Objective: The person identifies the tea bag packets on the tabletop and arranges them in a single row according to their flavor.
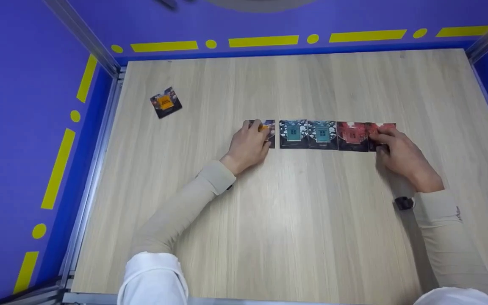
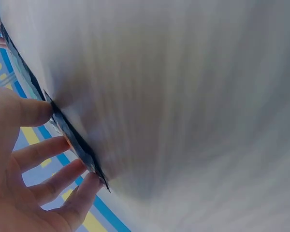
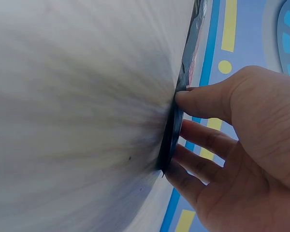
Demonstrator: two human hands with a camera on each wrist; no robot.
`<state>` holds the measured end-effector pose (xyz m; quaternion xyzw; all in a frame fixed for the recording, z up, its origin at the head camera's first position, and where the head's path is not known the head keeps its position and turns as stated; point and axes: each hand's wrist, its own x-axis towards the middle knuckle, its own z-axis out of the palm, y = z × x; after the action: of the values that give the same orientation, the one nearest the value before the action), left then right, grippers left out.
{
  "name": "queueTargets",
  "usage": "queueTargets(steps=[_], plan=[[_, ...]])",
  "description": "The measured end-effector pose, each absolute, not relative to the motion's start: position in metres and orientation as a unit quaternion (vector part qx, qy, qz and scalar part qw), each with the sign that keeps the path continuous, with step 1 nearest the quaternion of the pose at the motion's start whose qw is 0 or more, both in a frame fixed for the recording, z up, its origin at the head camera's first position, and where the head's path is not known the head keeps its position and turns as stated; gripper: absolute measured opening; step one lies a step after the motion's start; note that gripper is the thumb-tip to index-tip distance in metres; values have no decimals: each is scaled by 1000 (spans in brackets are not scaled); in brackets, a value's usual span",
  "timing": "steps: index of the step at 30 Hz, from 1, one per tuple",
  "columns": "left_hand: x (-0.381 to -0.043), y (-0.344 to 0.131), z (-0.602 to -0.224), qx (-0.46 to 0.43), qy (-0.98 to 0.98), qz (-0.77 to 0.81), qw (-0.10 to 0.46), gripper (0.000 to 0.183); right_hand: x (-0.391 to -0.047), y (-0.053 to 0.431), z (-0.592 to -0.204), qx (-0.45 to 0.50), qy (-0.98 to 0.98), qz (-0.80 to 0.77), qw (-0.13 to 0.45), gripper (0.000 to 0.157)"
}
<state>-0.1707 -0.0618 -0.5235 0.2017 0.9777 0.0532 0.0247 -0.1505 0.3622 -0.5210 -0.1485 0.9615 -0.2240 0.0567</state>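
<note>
Small square flat sachets lie in a row across the middle of the table. At the row's left end my left hand holds a dark sachet with an orange label by its edges, thumb and fingers spread around it. Right of it, after a narrow gap, come a teal sachet, a second teal sachet and a red sachet. My right hand grips another red sachet at the right end, partly hidden under the fingers. In the right wrist view, the thumb touches the sachet's edge.
One more orange-labelled sachet lies alone and turned at the table's far left. Blue walls with yellow marks stand behind and beside the wooden table. A metal rail runs along its left edge.
</note>
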Motion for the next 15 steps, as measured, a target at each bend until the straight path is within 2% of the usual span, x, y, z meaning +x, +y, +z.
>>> queueTargets(steps=[15], plan=[[-172,-55,-524,217,976,28,17,46,-151,362,-521,-144,962,-226,57,42]])
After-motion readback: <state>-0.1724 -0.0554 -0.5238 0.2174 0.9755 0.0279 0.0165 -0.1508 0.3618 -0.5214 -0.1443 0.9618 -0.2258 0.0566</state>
